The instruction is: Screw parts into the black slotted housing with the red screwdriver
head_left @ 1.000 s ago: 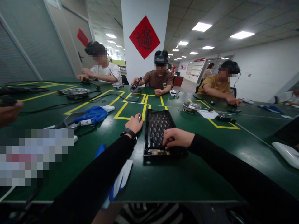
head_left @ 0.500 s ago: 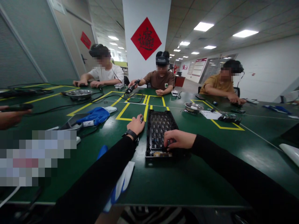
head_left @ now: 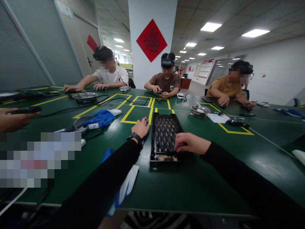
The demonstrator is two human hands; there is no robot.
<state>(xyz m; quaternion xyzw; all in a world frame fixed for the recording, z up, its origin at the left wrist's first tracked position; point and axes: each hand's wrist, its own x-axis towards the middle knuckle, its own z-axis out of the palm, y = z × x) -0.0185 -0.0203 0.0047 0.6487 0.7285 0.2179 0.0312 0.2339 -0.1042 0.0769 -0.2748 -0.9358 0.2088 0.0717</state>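
Right grip (head_left: 192, 143) first, as seen from where I stand: its fingers are bent inward over the near right part of a black casing (head_left: 152, 148), and I can't tell whether the tips are pinching anything. Below and around those fingertips lies the casing, flat on the green surface (head_left: 154, 187), its recessed panel (head_left: 164, 128) set with rows of small shiny pieces. A gold-coloured strip (head_left: 167, 158) shows along the end nearest the wearer, just left of and below the right grip.

Left grip (head_left: 141, 128) is closed around a slim tool (head_left: 146, 121) with a shiny end, just beside the casing's left edge; a dark band (head_left: 136, 137) circles that wrist. Further left of it lies a blue-and-white glove (head_left: 101, 119), and a second glove (head_left: 128, 181) pokes out from under the left forearm.

Beyond the right grip, off to the right, I see a steel bowl (head_left: 200, 109) near a white paper (head_left: 218, 118). Three co-workers in headsets sit across the surface.
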